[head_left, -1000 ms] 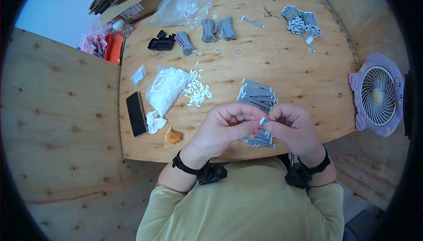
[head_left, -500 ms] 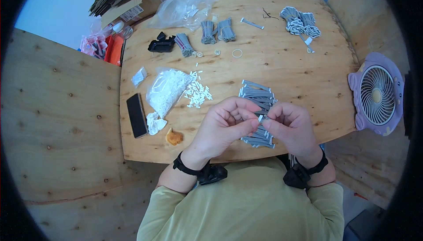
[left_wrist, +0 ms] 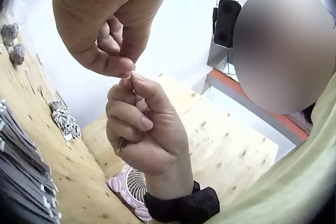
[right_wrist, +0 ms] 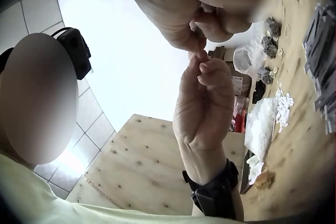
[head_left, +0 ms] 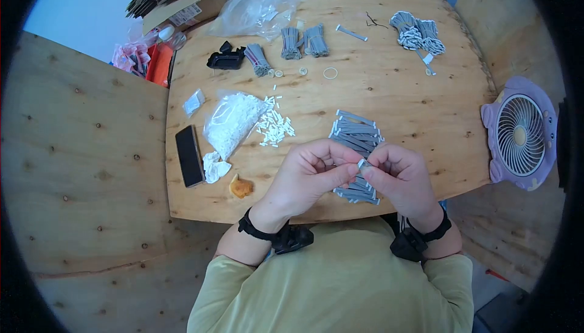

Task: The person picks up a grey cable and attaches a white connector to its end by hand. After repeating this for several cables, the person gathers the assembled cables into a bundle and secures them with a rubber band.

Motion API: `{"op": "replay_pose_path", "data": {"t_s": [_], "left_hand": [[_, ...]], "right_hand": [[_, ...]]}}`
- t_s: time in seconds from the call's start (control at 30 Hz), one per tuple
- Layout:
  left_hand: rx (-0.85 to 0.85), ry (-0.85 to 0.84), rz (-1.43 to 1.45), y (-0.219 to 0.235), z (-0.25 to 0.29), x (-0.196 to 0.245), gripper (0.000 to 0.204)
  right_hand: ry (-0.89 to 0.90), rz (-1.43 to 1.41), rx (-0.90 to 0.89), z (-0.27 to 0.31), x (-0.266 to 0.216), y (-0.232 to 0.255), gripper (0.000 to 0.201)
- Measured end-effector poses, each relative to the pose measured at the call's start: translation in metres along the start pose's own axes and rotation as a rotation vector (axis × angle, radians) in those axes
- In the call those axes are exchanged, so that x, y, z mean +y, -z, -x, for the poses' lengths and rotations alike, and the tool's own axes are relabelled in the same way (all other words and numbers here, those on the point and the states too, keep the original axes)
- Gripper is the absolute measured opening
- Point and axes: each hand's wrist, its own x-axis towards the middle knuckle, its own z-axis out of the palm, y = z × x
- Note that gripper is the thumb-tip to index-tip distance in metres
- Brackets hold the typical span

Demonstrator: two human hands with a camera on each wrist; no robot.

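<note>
Above the near side of the wooden table, both hands meet fingertip to fingertip. My left hand (head_left: 304,178) pinches the white connector end of a short grey ribbon cable (head_left: 364,164) between thumb and index finger. From the other side my right hand (head_left: 401,178) pinches that cable close to the same end, its other fingers curled in. Fingers cover most of the cable, and in both wrist views it barely shows. Under the hands lies a pile of grey ribbon cables (head_left: 356,131) with white ends.
Left of the hands are loose white pieces (head_left: 277,127), a clear bag of white pieces (head_left: 234,123), a phone (head_left: 189,156) and an orange-brown object (head_left: 241,187). Bundled cables (head_left: 316,41) stand farther back. A purple fan (head_left: 520,132) stands at the right edge.
Both hands stay in nearly the same place over the pile. The white connector end tilts slightly between the fingertips; the head view shifts a little.
</note>
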Motion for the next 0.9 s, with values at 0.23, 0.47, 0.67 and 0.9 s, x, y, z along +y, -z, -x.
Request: {"op": "replay_pose_path", "data": {"t_s": [0.23, 0.47, 0.67, 0.9], "left_hand": [[0.035, -0.042, -0.028, -0.003, 0.002, 0.000, 0.012], [0.072, 0.001, -0.003, -0.005, 0.003, 0.003, 0.013], [0.035, -0.010, 0.057, -0.003, 0.003, 0.003, 0.015], [0.020, -0.045, 0.105, 0.002, 0.002, 0.002, 0.015]], "right_hand": [[0.005, -0.008, 0.035, 0.000, -0.002, -0.006, 0.004], [0.033, 0.017, -0.004, 0.000, 0.001, -0.002, 0.004], [-0.015, -0.005, -0.037, 0.001, -0.006, -0.004, 0.004], [-0.091, -0.081, -0.075, 0.000, -0.015, -0.004, 0.006]]}}
